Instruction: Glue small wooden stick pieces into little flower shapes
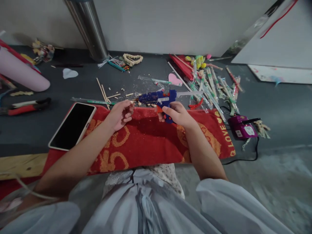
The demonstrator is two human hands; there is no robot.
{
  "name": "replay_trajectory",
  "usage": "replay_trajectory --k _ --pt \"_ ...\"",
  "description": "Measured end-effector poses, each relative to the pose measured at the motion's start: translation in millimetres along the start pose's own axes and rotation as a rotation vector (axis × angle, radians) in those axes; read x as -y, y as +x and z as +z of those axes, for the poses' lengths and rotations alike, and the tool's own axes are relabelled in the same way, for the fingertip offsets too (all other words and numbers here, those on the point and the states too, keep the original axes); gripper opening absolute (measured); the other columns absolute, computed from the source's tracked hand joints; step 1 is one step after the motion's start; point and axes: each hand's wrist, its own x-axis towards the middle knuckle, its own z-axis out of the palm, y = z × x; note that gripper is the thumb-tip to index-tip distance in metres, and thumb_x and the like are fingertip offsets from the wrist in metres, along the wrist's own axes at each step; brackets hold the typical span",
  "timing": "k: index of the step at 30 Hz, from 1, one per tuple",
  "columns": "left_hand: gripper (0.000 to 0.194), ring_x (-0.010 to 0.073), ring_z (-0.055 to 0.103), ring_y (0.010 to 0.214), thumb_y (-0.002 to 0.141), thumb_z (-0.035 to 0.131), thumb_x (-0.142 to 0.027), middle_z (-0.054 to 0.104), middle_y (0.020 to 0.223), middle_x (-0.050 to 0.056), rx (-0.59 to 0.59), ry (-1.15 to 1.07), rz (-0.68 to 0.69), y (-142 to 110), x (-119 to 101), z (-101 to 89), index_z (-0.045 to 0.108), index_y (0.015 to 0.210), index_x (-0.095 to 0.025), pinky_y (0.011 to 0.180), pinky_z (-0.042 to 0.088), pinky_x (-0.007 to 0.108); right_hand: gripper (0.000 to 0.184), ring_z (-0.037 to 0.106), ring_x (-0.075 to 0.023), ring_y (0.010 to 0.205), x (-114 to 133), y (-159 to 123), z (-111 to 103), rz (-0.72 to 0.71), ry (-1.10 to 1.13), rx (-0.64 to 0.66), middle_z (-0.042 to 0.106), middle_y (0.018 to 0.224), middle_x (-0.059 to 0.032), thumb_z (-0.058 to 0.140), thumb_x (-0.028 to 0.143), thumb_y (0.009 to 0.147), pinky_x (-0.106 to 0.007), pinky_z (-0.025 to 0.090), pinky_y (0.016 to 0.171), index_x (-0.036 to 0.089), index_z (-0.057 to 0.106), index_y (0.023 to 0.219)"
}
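My right hand (177, 113) is wrapped round the handle of a blue glue gun (150, 97) with an orange trigger. A translucent glue stick (188, 93) sticks out of its back end. The nozzle points left, towards my left hand (121, 116). Thumb and forefinger of that hand pinch a small pale piece (132, 102) right at the nozzle tip; its exact kind is too small to make out. Both hands are above a red towel (153, 139) with orange patterns. Short cut bits of wooden stick (114, 96) lie just beyond.
A phone (73, 126) rests on the towel's left side, with red-handled pliers (26, 107) farther left. A steel tumbler (91, 32) stands at the back. Several plastic-wrapped sticks (211, 83) are heaped at right, near a purple power adapter (242, 126) with a black cord.
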Motion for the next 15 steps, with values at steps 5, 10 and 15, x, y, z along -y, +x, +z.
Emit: replay_trajectory --k 5,10,15 --pt "0.013 0.0007 0.033 0.039 0.073 0.066 -0.021 0.046 0.059 -0.008 0.008 -0.011 0.016 0.5 0.4 -0.4 0.055 0.074 -0.015 0.031 0.020 0.012 0.054 0.059 -0.0063 0.053 -4.6 -1.0 1.4 -0.007 -0.072 0.032 0.065 0.061 -0.0019 0.054 0.062 0.090 -0.019 0.047 0.054 0.014 0.063 0.069" --pt "0.017 0.0006 0.033 0.038 0.071 0.068 -0.023 0.046 0.059 -0.008 0.027 -0.015 0.025 1.0 1.9 -3.4 0.053 0.071 -0.016 0.031 0.021 0.011 0.054 0.060 -0.0067 0.055 -6.0 -1.3 0.8 0.010 -0.088 0.028 0.065 0.062 -0.0026 0.053 0.061 0.091 -0.019 0.048 0.056 0.013 0.064 0.070" --pt "0.016 0.0007 0.034 0.038 0.068 0.068 -0.021 0.047 0.058 -0.008 0.024 -0.008 0.024 0.0 1.9 -2.6 0.054 0.070 -0.015 0.031 0.021 0.012 0.053 0.059 -0.0071 0.054 -4.5 -2.1 -0.2 0.016 -0.080 0.039 0.065 0.062 -0.0016 0.053 0.062 0.091 -0.020 0.048 0.055 0.014 0.062 0.069"
